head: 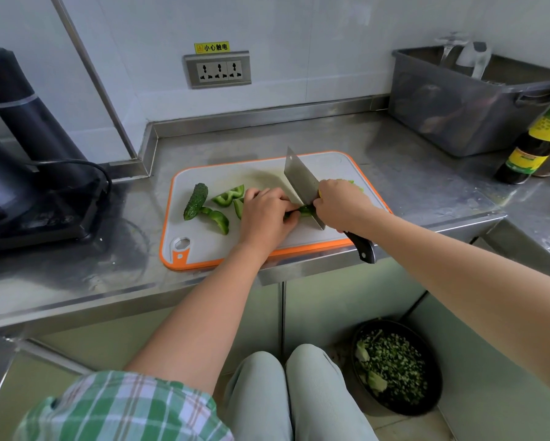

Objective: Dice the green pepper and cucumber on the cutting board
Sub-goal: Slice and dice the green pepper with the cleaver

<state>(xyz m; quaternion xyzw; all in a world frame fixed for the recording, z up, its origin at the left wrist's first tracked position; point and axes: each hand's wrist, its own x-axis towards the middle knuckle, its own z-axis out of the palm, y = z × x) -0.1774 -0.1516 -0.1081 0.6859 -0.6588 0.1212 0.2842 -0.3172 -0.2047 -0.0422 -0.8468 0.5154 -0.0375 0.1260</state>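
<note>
Pepper strip (305, 210) lay at the centre of the cutting board (210, 246), held by the curled fingers of the left hand (267, 218). Cleaver (299, 183) edge was on the strip, its handle gripped by the right hand (342, 205). Cucumber (196, 201) and pepper pieces (227, 196) lay to the left on the board.

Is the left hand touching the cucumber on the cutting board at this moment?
Apart. The head view shows the cucumber lying at the left of the cutting board, with green pepper pieces between it and the left hand.
</note>
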